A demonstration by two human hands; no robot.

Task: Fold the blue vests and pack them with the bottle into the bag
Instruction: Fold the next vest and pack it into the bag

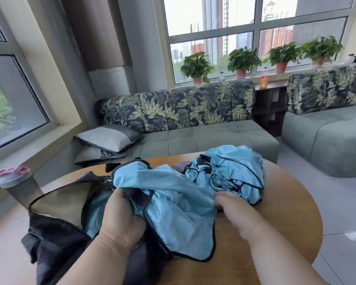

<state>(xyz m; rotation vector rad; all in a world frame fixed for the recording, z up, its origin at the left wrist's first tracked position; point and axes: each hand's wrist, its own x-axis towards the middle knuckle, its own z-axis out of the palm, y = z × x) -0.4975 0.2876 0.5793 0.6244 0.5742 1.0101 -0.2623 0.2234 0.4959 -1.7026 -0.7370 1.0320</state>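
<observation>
The left hand [119, 219] bunches one blue vest [173, 204] in a closed grip while the right hand [227, 204] pinches its edge, seemingly to feed it into the open black bag [56, 227] on the round surface [280, 219], the bottle [19, 186] waiting beside.

i see a round wooden table [286, 219]. on it lie an open dark bag [56, 227], a blue vest [173, 204] and more crumpled blue vests [234, 171]. a bottle [19, 186] stands at its left edge.
</observation>
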